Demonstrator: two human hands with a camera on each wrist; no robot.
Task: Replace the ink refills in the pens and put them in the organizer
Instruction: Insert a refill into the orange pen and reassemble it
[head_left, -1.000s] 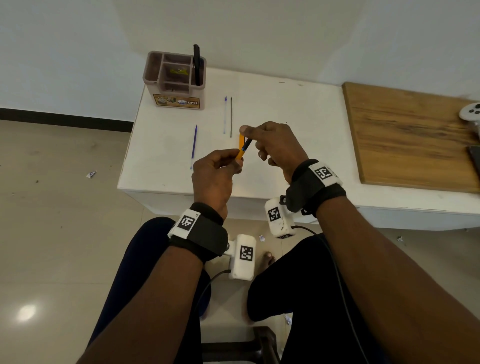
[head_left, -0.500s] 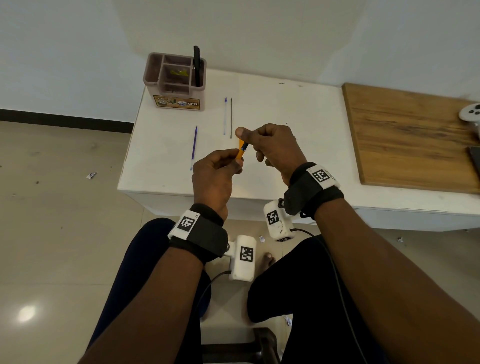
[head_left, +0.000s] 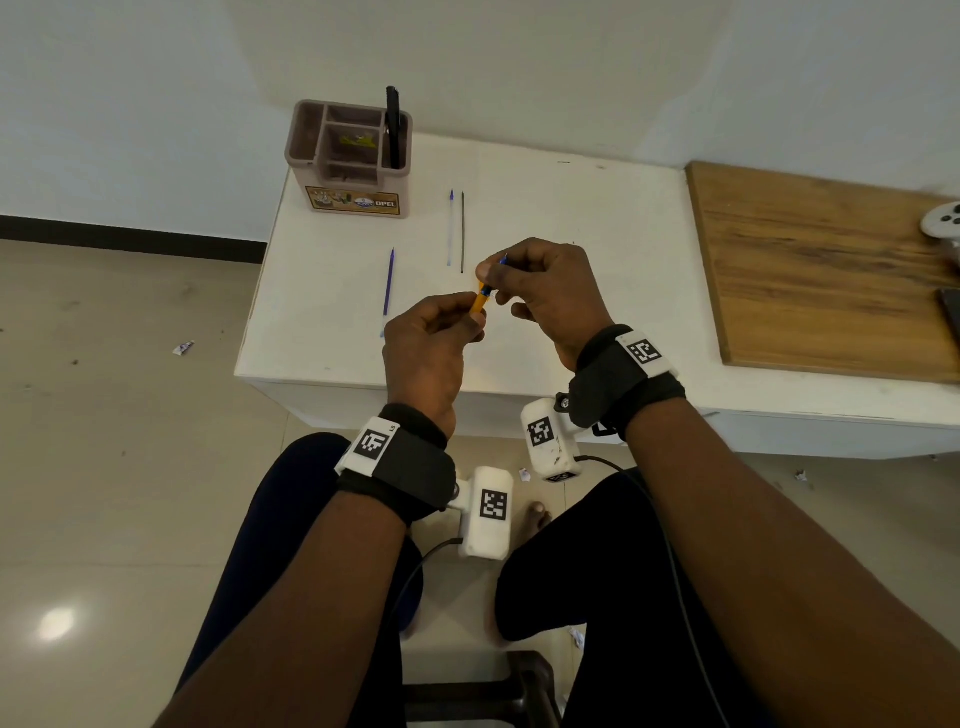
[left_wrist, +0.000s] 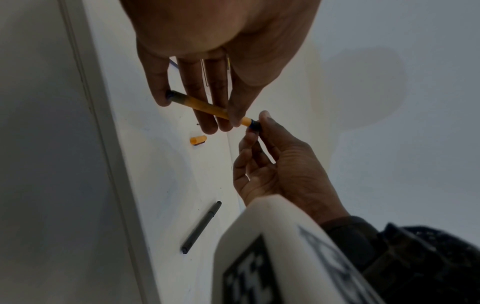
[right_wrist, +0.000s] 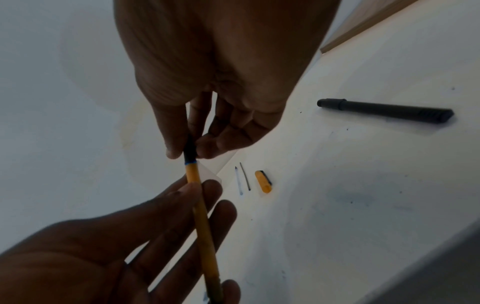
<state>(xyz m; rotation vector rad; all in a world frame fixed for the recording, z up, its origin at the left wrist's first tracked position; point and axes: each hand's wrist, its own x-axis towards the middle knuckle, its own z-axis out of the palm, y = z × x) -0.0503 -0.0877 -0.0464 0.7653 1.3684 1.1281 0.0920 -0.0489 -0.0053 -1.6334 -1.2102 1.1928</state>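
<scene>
Over the white table (head_left: 322, 332) my left hand (head_left: 475, 319) grips the orange pen barrel (head_left: 479, 303), its fingers curled round it (left_wrist: 205, 107). My right hand (head_left: 491, 278) pinches the pen's dark tip section (right_wrist: 189, 152) between thumb and forefinger, right at the barrel's end (left_wrist: 253, 125). The brown organizer (head_left: 348, 156) stands at the far left corner with a black pen (head_left: 393, 127) upright in it. Three loose refills lie on the table: a blue one (head_left: 388, 283), a clear one (head_left: 450, 228) and a dark one (head_left: 462, 231).
An orange cap (right_wrist: 262, 181) and a black pen (right_wrist: 384, 111) lie on the table under my hands. A wooden board (head_left: 821, 270) covers the right side, with a white controller (head_left: 943, 223) on its far edge. The table's front edge runs just below my wrists.
My right hand's fingers have shifted along the pen's tip end, and a thin refill point now shows above them. The left hand keeps the barrel in about the same place.
</scene>
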